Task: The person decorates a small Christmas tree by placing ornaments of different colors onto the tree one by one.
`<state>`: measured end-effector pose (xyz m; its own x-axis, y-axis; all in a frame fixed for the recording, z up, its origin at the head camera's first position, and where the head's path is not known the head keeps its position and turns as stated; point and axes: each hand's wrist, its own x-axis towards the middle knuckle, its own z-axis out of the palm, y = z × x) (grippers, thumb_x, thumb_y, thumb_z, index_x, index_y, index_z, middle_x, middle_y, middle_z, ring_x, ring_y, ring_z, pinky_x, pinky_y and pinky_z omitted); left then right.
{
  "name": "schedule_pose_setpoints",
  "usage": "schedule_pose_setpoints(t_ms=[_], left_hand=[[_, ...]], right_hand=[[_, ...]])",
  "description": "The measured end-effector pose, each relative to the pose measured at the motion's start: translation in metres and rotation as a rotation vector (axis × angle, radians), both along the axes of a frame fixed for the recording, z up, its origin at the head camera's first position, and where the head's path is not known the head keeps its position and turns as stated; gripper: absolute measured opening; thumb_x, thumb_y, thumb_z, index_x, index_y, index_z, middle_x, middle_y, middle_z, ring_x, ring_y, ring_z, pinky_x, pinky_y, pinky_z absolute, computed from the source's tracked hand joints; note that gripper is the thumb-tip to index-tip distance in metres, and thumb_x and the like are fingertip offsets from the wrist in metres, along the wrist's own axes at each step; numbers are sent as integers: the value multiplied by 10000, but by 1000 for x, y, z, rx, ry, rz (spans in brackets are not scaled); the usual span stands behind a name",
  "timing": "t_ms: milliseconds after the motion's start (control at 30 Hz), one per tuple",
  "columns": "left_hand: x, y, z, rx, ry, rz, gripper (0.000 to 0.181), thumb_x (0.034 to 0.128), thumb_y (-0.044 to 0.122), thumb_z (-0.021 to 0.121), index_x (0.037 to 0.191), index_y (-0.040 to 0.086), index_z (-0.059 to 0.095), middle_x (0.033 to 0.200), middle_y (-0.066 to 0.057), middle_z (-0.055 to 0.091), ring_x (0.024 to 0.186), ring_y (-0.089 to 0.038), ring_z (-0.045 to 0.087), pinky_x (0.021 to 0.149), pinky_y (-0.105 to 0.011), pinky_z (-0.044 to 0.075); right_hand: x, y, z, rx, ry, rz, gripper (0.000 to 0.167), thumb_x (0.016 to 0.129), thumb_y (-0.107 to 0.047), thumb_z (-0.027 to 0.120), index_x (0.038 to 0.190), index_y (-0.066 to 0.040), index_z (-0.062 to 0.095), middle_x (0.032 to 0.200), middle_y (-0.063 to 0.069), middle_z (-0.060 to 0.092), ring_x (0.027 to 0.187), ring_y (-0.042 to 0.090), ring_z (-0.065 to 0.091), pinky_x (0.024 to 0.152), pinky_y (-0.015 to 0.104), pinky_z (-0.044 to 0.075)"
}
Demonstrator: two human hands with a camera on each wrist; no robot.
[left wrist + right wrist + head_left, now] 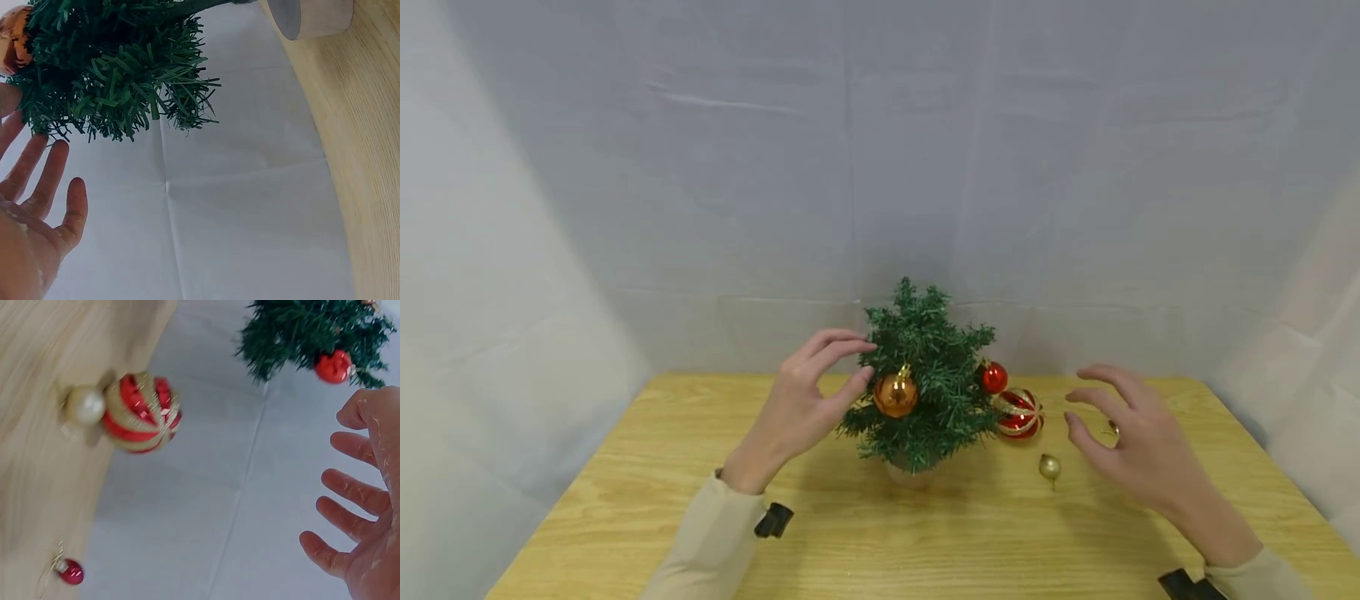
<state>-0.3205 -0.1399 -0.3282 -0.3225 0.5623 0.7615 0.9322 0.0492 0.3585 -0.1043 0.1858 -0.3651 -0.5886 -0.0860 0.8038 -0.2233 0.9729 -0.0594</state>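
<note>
A small green artificial Christmas tree (925,350) stands upright on the table in a pale round base (325,19). An orange ball ornament (896,395) hangs on its front, and a shiny red ball (995,377) on its right side. My left hand (805,396) is at the tree's left side, fingers extended and fingertips at the outer branches beside the orange ball. Whether they touch the needles is hard to tell. My right hand (1150,442) hovers above the table to the right, fingers spread and slightly bent, holding nothing.
Right of the tree lie a red-and-gold striped ball (1019,414) and a small gold ball (1050,467). A small dark red ornament (72,572) with a gold string is partly hidden behind my right hand in the head view. White sheeting (910,150) rises behind the table.
</note>
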Motion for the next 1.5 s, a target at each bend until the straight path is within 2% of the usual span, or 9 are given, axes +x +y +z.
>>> schedule_pose_setpoints(t_ms=[67,167,267,433,633,867,1000,1267,1500], left_hand=[[0,0,0,-2,1,-5,277,940,146,722,1216,117,723,1269,-66,672,1203,-223,641,1053,-440,512],[1,-1,1,2,14,-18,251,946,140,719,1196,120,733,1242,-53,669,1172,-205,644,1018,-407,528],[3,-1,1,10,36,-27,232,943,131,721,1174,118,743,1212,-51,668,1135,-197,648,971,-382,543],[7,-4,1,13,61,-31,228,929,112,730,1157,103,749,1193,-60,673,1122,-194,648,961,-354,542],[12,-8,-1,11,96,-25,232,922,104,736,1154,109,751,1199,-57,669,1124,-202,644,907,-342,544],[17,-10,-3,33,136,-24,248,896,57,751,1139,105,754,1212,-85,679,1131,-235,654,844,-328,558],[17,-10,-5,49,163,-19,268,881,29,758,1138,104,756,1213,-95,681,1127,-245,658,808,-320,557],[20,-9,-4,40,187,-5,271,888,21,747,1140,118,760,1218,-89,679,1131,-247,649,843,-355,555],[21,-6,-6,62,231,-3,281,870,-20,735,1122,100,764,1182,-99,695,1084,-254,663,870,-383,565]], right_hand=[[3,7,-3,3,11,-10,308,968,-355,563,980,-104,741,1206,151,676,873,215,622,826,247,426],[7,16,-8,-8,22,-23,163,878,-218,669,977,-113,743,1193,143,681,873,238,627,790,311,428],[11,26,-13,-33,12,-47,165,806,-124,717,968,-106,739,1169,154,683,1036,369,624,847,399,406],[21,42,-21,-41,-26,-96,234,745,-12,768,964,-86,732,1153,174,674,1047,381,616,819,363,401],[30,60,-33,-54,-67,-149,281,745,-11,782,1005,-103,727,1174,158,662,1066,354,591,768,282,405],[34,79,-45,-36,-64,-142,301,719,20,777,1002,-68,728,1118,154,670,1005,330,583,801,298,398],[34,87,-48,-33,-110,-163,295,734,6,793,1008,-83,731,1108,143,674,967,327,588,758,257,414],[30,100,-54,-36,-261,-206,289,782,-6,795,1051,-86,726,1104,169,678,910,361,641,640,420,502],[21,112,-58,44,-347,-184,350,744,9,832,1074,-54,731,1082,163,692,929,370,665,689,497,549]])
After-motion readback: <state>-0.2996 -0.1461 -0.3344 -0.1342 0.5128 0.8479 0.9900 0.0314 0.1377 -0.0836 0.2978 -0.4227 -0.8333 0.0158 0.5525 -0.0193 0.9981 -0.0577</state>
